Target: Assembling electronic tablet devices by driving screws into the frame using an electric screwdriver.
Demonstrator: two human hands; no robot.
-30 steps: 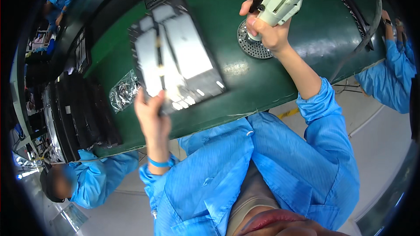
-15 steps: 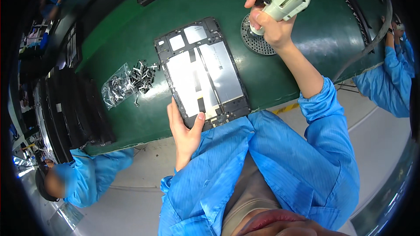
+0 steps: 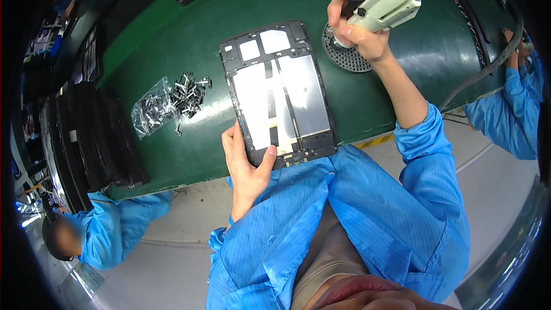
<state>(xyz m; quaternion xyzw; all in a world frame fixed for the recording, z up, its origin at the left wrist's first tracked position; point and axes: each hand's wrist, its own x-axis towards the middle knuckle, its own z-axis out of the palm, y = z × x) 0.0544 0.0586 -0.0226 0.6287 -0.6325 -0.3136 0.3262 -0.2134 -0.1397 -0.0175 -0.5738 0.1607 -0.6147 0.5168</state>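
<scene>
The left hand (image 3: 248,161) pins the near left corner of the flat black rectangular tablet chassis with silvery metal shielding plates (image 3: 279,93), thumb laid over its lower edge and fingers along its left side, so the frame lies flat on the dark green worktable (image 3: 172,40). The right hand (image 3: 360,33) is clenched round the pale grey-white powered screwdriver with a ribbed grey hose (image 3: 385,3), its nose pointing down at the round perforated metal screw tray (image 3: 346,55) just beyond the chassis's far right corner. To my eye the sensible way on from here is to keep that left palm pressing firmly so the frame cannot skate on the smooth table, hold the driver upright rather than canted when its tip meets a screw, and carry it across low and steady to the frame. The chassis sits square in front of the person, its near end touching the left hand and overhanging the table edge slightly by the blue sleeve; the driver hand is to its right and farther away, near but not touching it. A crinkled clear plastic bag spilling small dark metal parts (image 3: 166,103) lies to the left of the frame, apart from both hands, and a stack of black trays (image 3: 86,138) stands farther left.
</scene>
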